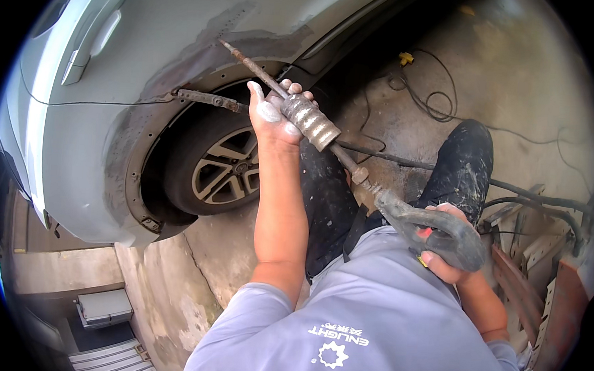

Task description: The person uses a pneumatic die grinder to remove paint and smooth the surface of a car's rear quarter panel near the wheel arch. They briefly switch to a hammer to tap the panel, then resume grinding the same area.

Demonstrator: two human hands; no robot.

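A slide hammer (348, 163) lies diagonally in front of me, its thin rusty tip up by the car's rear wheel arch. I cannot tell if the tip touches the panel. Palm up, my left hand (277, 114) cradles it at the upper end of the grey ribbed sliding weight (312, 122). Fingers curl under the shaft; the thumb stands away from it. White dust coats this hand. My right hand (445, 250) is closed through the dark loop handle (435, 232) at the near end. The silver car (78, 140) shows a sanded grey patch (223, 54) above the arch.
Inside the arch sits the wheel (227, 165). A jointed metal strip (207, 99) sticks out from the arch edge. Dark hoses (538, 197) and a thin cable (435, 105) cross the floor on the right. Metal panels (524, 278) lie near my right elbow.
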